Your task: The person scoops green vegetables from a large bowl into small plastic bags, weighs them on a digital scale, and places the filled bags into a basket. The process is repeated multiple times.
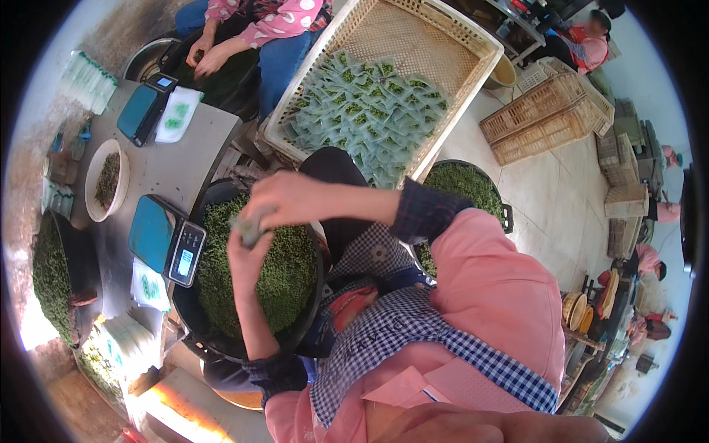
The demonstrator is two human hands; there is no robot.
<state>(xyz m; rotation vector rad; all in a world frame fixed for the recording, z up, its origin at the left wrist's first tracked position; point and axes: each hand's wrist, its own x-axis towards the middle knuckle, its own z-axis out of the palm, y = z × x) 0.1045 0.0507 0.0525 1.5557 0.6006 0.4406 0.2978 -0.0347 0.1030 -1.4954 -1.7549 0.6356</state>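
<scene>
My left hand (249, 260) grips the lower part of a small plastic bag (250, 230) with green stuff in it. Over it, my right hand (288, 199), slightly blurred, pinches the bag's upper part. Both hands are above a large black tub (317, 293) of small green buds or leaves (255, 277). Just left of the tub, a digital scale (188, 255) with a teal platform stands on a grey table (213, 141). Flat plastic bags with green print (149, 285) lie beside the scale. Beyond my right forearm, many filled bags (365, 111) stand in a cream plastic crate (476, 72).
A co-worker's hands (207, 58) work over another dark tub, near a second scale (147, 108). A white bowl (108, 180) is on the table. Another green-filled tub (462, 183) sits behind my right arm. Stacked crates (537, 122) and several people are at the right.
</scene>
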